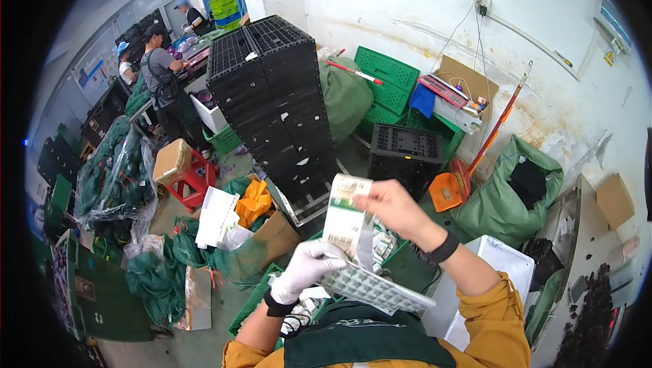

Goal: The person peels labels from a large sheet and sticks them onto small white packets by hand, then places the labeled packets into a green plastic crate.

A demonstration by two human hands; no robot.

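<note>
My right hand (394, 206), bare with a black wristband, pinches the upper edge of a printed white-and-green label strip (345, 222) marked with barcode-like print. My left hand (307, 271) wears a white glove, its fingers closed at the strip's lower end and on the corner of a white sheet (380, 289) patterned with rows of grey-green rectangles. That sheet slants across in front of my dark green apron (360, 334). Below my left hand is a green crate (257, 294) holding small white packs. Another green crate (397, 251) with similar packs lies partly hidden behind the strip.
A tall stack of black crates (272, 89) rises straight ahead. To the right stand a white foam box (506, 256) and a green sack (509, 198). A cardboard box (275, 239) and green net bags (153, 279) lie left. Co-workers (159, 65) stand at a far table.
</note>
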